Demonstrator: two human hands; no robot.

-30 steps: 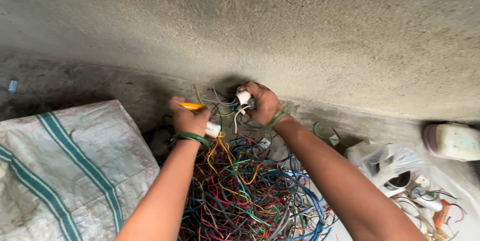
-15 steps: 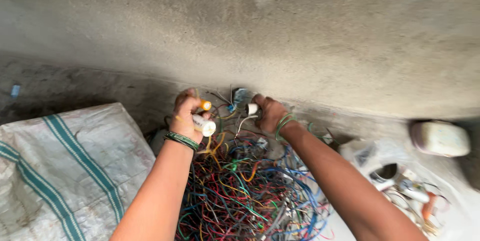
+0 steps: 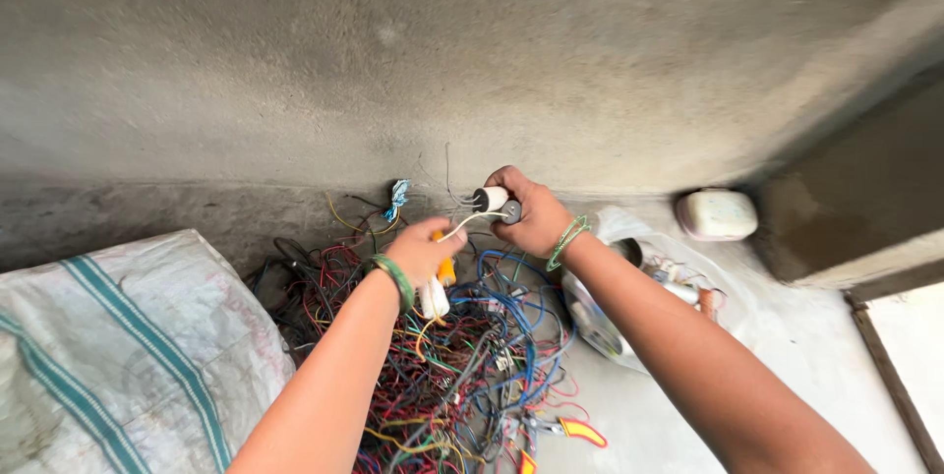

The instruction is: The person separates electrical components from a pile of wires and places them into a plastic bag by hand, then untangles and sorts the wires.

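Head cam is showing the left hand (image 3: 421, 250) gripping a yellow-handled tool (image 3: 444, 270) and a white cylinder (image 3: 434, 299), while the right hand (image 3: 529, 213) is clamping a small white capacitor (image 3: 490, 200) with white leads. Both are hovering over the far end of the tangled wire pile (image 3: 462, 366), striped sack (image 3: 118, 346) lying left, plastic bag (image 3: 639, 277) right.

Rough grey concrete wall (image 3: 551, 51) meets dusty floor (image 3: 787, 346).
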